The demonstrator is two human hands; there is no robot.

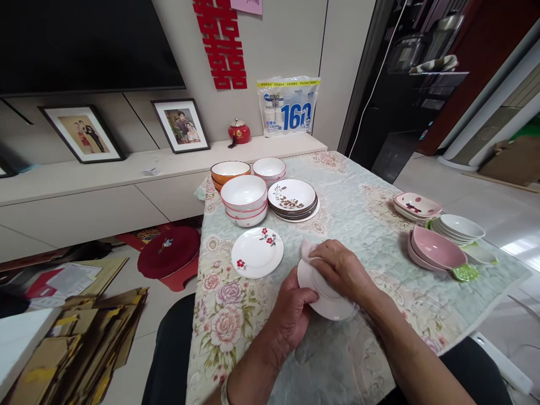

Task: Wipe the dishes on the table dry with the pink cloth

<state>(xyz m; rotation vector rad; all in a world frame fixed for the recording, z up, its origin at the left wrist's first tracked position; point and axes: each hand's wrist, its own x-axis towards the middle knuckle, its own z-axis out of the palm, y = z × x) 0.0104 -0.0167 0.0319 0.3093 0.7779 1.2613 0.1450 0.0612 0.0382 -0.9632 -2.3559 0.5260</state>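
Note:
My left hand [292,308] grips a white plate [333,308] by its left rim, thumb on the near face. Across the upper part of that plate lies my right hand [343,269], closed on a thin white cloth or tissue [309,248] pressed to the rim. The plate is held tilted above the table, partly covered by the right hand. Just beyond my left hand, a white plate with red flowers [257,253] lies flat. Behind it are a stack of white bowls with pink rims [244,194] and a stack of brown-patterned plates [292,197].
Orange bowls [217,183] and another white bowl [269,167] stand at the table's far edge. On the right are pink dishes [439,247], small white bowls [459,226] and a spotted dish [417,204]. A floral cloth covers the table [236,360]. A red stool [171,256] stands left.

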